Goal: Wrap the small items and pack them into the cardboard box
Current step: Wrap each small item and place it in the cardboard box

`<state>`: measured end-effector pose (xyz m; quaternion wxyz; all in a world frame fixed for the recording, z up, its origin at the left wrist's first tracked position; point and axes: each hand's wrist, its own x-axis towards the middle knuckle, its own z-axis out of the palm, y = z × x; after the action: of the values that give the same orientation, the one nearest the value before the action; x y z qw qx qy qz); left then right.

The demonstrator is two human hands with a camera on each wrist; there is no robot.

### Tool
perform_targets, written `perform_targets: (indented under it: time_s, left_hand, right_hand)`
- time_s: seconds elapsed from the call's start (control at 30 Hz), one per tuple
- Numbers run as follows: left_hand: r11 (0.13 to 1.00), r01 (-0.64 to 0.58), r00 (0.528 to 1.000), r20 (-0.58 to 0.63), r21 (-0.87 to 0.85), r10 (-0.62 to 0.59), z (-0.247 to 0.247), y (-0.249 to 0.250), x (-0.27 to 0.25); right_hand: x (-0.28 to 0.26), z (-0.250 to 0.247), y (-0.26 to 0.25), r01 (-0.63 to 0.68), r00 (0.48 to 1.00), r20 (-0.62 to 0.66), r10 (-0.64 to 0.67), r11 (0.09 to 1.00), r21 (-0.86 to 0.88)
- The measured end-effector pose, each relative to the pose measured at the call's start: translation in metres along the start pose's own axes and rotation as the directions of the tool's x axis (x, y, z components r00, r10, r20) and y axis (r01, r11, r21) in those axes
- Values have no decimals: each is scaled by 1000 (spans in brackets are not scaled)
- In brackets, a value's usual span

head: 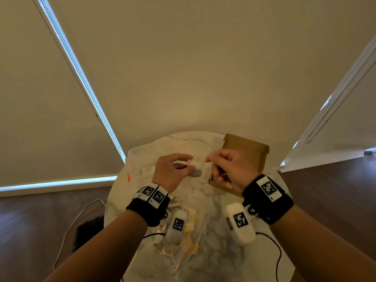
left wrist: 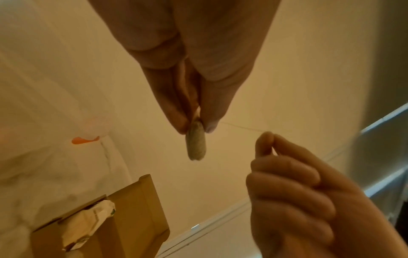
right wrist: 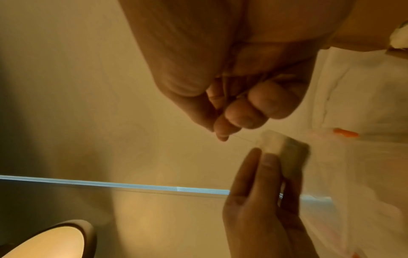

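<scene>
Your left hand (head: 173, 171) pinches a small wrapped item (left wrist: 196, 141) above the counter (head: 213, 200); your right hand (head: 225, 167) pinches a thin thread (right wrist: 245, 138) leading to it. The open cardboard box (left wrist: 137, 209) already holds one paper-wrapped bundle (left wrist: 88, 225).

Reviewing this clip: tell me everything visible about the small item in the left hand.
The small item is a flat, oblong piece, pale cream on one part and greyish on another, with a slightly rough look. The left hand pinches it between thumb and fingertips above the marble table. A thin thread runs from it to the right hand, which pinches the other end. Blur hides its material.
</scene>
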<state>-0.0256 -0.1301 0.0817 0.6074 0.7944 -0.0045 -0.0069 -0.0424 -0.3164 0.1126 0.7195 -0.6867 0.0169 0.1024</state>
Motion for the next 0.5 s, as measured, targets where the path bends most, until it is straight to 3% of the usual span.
perform_targets:
  time_s: [0.33, 0.5]
  left_hand:
    - [995, 18, 1000, -10, -102, -19, 3, 7, 20]
    - [991, -7, 1000, -10, -134, 6, 3, 10, 24]
  right_hand:
    - [-10, 6, 39, -101, 991, 86, 107, 992, -78]
    - [-11, 1, 53, -74, 978, 185, 99, 988, -137]
